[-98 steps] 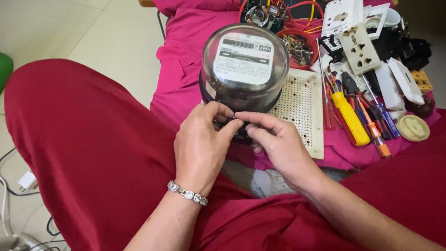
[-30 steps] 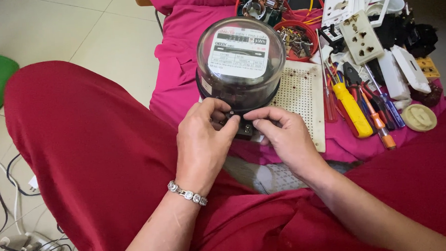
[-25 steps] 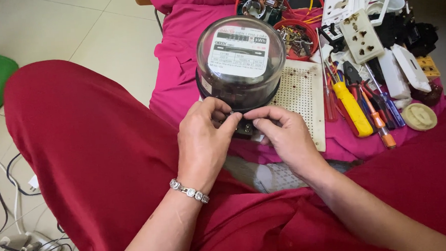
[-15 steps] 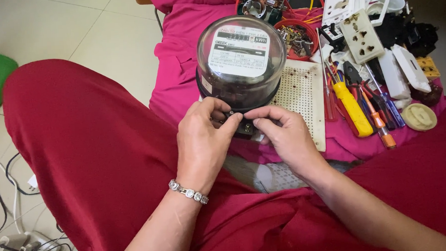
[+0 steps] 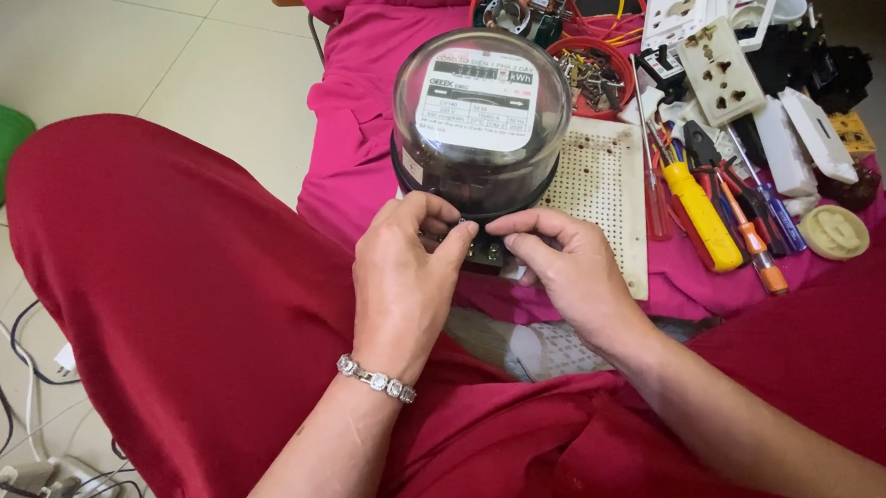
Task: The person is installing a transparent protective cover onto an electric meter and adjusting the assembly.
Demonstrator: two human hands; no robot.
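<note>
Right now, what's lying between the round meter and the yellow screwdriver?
In the head view, a cream perforated board lies between the round meter and the yellow screwdriver, flat on the pink cloth.

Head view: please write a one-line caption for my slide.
Left hand and right hand pinch at the base of a glass-domed electricity meter beside screwdrivers.

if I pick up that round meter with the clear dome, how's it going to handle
The meter probably feels heavy for its size, packed with parts. Its clear dome looks smooth, likely slippery and breakable. Round-bodied, it may roll once the left hand and right hand let go.
</note>
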